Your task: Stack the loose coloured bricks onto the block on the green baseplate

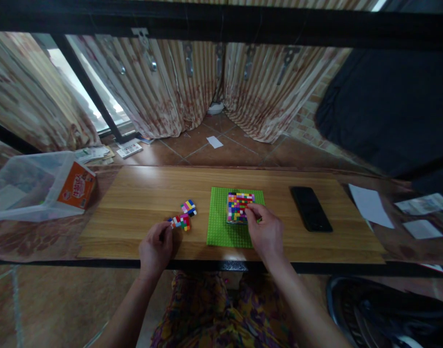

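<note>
A multicoloured block of small toy bricks (pixel 238 209) stands on a green studded baseplate (pixel 217 227). My right hand (pixel 267 232) is at the block's right side, thumb and forefinger pinched against its top. Whatever lies between those fingertips is hidden. To the left, my left hand (pixel 156 246) has its fingers curled together at the edge of a small cluster of loose bricks (pixel 184 222). I cannot make out whether a brick is in that pinch. Just beyond it lies another little group of bricks (pixel 188 207) in blue, yellow, pink and white.
On the wooden tabletop (pixel 134 193), a black phone (pixel 310 209) lies right of the baseplate. A translucent plastic bin (pixel 36 179) with an orange label sits at the left. Papers (pixel 370 205) lie at the right. A dark bar (pixel 221 24) with hanging hooks crosses the top.
</note>
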{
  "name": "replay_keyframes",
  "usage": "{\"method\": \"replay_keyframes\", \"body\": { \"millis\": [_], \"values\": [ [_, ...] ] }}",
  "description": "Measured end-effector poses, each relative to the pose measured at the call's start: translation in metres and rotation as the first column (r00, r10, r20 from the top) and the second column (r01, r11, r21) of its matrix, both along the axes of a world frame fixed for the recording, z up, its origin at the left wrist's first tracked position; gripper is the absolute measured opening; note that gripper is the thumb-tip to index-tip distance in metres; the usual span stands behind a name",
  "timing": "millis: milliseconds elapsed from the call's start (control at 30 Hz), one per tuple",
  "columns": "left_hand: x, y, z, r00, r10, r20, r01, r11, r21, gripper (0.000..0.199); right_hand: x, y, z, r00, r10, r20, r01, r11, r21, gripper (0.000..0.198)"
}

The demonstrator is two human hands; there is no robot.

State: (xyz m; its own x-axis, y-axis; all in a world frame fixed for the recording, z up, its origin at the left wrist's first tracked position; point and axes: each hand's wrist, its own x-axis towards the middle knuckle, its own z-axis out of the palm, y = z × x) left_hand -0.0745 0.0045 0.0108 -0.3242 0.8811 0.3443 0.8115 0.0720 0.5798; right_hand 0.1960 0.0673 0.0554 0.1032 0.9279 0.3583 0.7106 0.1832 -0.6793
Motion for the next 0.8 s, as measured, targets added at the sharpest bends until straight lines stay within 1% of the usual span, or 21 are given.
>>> {"method": "replay_keyframes", "body": {
  "millis": [133, 200, 267, 400, 533, 733, 800],
  "values": [
    [0.001, -0.001, 0.000, 1.000, -0.010, 0.007, 0.010, 1.000, 0.009, 0.021, 0.001, 0.002, -0.002, 0.996, -0.041, 0.080, 0.033, 0.995, 0.097, 0.022],
    [0.001, -0.001, 0.000, 1.000, -0.007, 0.008, 0.007, 1.000, 0.013, 0.021, 0.000, 0.004, -0.004, 0.991, -0.081, 0.111, 0.066, 0.989, 0.135, 0.026],
    [0.002, -0.001, 0.001, 1.000, -0.005, 0.010, 0.005, 1.000, 0.015, 0.020, 0.000, 0.006, -0.008, 0.989, -0.109, 0.099, 0.095, 0.986, 0.134, 0.034],
    [0.002, -0.002, 0.002, 1.000, -0.004, 0.004, 0.004, 1.000, 0.006, 0.019, 0.000, 0.011, -0.019, 0.993, -0.116, -0.018, 0.117, 0.991, 0.068, 0.040],
    [0.002, -0.001, 0.002, 1.000, -0.010, -0.009, 0.010, 1.000, 0.004, 0.019, 0.002, 0.015, -0.028, 0.985, -0.100, -0.139, 0.101, 0.995, 0.002, 0.043],
    [0.002, -0.001, 0.001, 1.000, -0.017, -0.001, 0.017, 1.000, 0.001, 0.020, -0.004, 0.016, -0.031, 0.959, -0.066, -0.276, 0.066, 0.998, -0.011, 0.041],
    [0.001, 0.000, 0.000, 1.000, -0.019, -0.007, 0.019, 1.000, -0.005, 0.022, -0.005, 0.016, -0.032, 0.948, -0.059, -0.312, 0.049, 0.998, -0.038, 0.041]
  ]
}}
